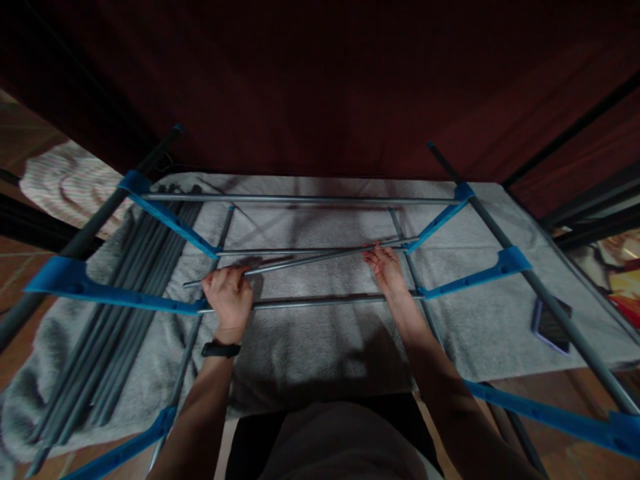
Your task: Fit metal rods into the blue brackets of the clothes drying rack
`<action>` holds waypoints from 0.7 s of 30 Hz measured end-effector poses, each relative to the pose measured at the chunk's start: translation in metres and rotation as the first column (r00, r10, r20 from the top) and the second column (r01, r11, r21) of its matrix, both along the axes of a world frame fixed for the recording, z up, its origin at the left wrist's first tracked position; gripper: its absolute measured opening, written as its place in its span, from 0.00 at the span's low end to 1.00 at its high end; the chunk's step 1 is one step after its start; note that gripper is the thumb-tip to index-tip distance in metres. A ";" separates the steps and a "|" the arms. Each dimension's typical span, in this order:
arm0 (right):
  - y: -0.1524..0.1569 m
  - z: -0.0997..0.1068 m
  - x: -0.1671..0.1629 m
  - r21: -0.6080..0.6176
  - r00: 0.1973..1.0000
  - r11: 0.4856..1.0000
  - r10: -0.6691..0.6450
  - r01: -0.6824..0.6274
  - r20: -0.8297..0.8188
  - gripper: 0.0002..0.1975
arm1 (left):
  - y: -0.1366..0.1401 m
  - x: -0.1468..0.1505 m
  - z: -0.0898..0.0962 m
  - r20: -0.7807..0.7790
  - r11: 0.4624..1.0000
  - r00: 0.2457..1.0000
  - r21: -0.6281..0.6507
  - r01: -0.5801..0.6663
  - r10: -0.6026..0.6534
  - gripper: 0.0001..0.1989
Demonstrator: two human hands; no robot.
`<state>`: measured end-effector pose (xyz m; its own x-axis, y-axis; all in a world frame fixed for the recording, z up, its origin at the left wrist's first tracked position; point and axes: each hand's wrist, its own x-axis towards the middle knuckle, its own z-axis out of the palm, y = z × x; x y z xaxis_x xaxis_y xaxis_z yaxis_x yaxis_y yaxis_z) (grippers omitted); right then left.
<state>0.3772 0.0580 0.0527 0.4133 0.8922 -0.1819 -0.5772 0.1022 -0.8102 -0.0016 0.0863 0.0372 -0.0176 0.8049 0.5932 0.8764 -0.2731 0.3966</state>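
Observation:
A thin metal rod (pixel 305 261) lies at a slant between my hands, its left end lower than its right. My left hand (pixel 229 295), with a dark wristband, is closed around it near its left end. Further right, my right hand (pixel 384 265) pinches the same rod from below with its fingers. Around them stands a rack frame of grey tubes joined by blue plastic brackets (pixel 150 217). Two crossbars (pixel 320 303) run level in front of and behind the held rod. Another crossbar (pixel 300 199) spans the far brackets.
Several loose grey tubes (pixel 125 313) lie in a bundle on the grey blanket (pixel 320 360) at left. A phone (pixel 553 325) rests at right, beside a frame tube. Dark red fabric (pixel 320 87) hangs behind. A striped cloth (pixel 75 183) is at far left.

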 end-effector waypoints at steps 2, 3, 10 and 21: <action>-0.001 0.000 0.001 0.018 1.000 1.000 0.011 -0.011 0.000 0.16 | 0.001 0.001 0.000 0.002 1.000 1.000 0.003 0.006 -0.006 0.15; -0.001 0.000 0.002 0.024 1.000 1.000 0.015 -0.015 0.001 0.17 | 0.001 0.001 0.000 0.004 1.000 1.000 0.006 0.005 -0.005 0.14; 0.000 0.002 0.002 0.020 0.999 1.000 -0.021 0.022 -0.030 0.19 | 0.007 0.003 0.007 -0.017 0.999 0.999 0.006 0.034 -0.034 0.15; 0.006 -0.005 0.005 -0.004 0.999 0.999 -0.049 0.049 -0.018 0.18 | 0.024 0.008 0.028 -0.143 0.993 0.982 -0.042 0.115 -0.120 0.25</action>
<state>0.3819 0.0640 0.0479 0.4529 0.8704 -0.1932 -0.5863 0.1275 -0.8000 0.0064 0.1101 0.0653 0.1623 0.8154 0.5557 0.8881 -0.3661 0.2779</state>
